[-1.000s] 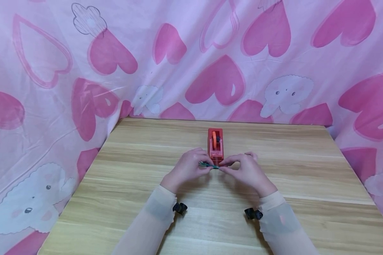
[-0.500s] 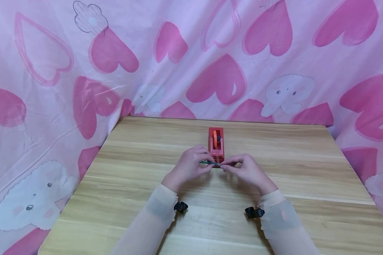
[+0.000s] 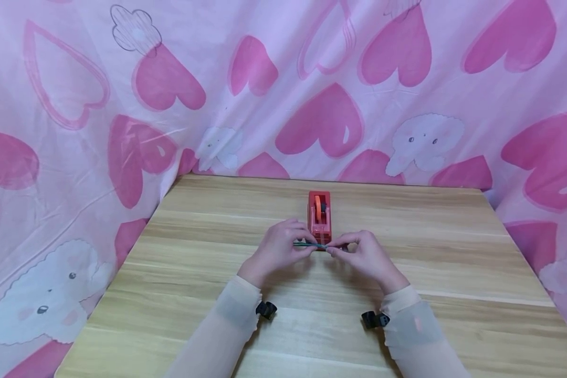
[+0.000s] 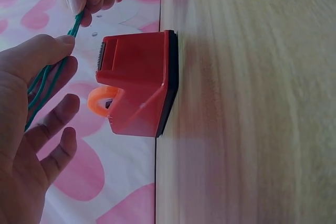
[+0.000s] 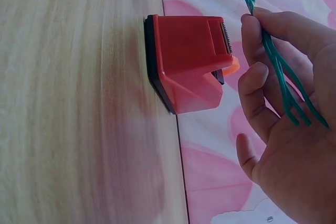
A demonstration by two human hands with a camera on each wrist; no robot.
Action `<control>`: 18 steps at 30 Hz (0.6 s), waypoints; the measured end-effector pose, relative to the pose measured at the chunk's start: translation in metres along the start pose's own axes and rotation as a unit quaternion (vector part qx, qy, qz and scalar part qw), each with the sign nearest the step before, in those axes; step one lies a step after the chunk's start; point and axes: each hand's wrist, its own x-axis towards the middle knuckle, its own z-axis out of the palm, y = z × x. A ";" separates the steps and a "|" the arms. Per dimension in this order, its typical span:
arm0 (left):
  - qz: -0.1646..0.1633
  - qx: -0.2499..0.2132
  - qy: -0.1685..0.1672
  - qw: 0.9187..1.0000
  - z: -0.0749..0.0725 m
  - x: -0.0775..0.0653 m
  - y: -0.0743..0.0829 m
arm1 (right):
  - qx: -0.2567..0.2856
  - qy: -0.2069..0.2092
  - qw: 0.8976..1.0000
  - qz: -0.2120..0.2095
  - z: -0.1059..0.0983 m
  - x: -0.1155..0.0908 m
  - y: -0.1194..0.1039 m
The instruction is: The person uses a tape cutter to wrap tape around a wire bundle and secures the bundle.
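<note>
My left hand (image 3: 281, 244) pinches a bundle of thin green strands (image 4: 46, 88) between thumb and index finger. The right hand (image 3: 366, 258) pinches the same bundle a short way along, its other fingers loosely bent. Loose ends of the green strands (image 5: 286, 80) spread over the right palm. Between the two pinches only a short stretch of the bundle shows. Just behind the hands stands a red tape dispenser (image 3: 320, 229) with a toothed cutter and an orange roll (image 4: 100, 102); the hands overlap its front in the head view.
The dispenser stands on a wood-grain table (image 3: 217, 220). A pink curtain with hearts (image 3: 321, 121) hangs along the back and both sides. Small black cameras (image 3: 266, 310) sit at both wrists, by the light sleeves (image 3: 217, 325).
A right-hand finger that stuck out behind the hand a second ago is now out of sight. Both hands keep their pinch on the green strands, nearly in place.
</note>
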 end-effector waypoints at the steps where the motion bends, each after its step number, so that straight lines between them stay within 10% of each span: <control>1: -0.004 -0.001 0.000 1.000 0.000 0.000 0.000 | -0.001 0.003 1.000 -0.007 0.000 0.000 0.000; 11: -0.075 -0.078 -0.002 0.994 0.001 -0.002 -0.001 | -0.028 0.035 0.997 -0.061 0.001 0.000 -0.002; 18: -0.157 -0.170 -0.042 0.972 -0.002 -0.004 -0.001 | -0.058 0.052 0.995 -0.061 0.003 -0.002 -0.003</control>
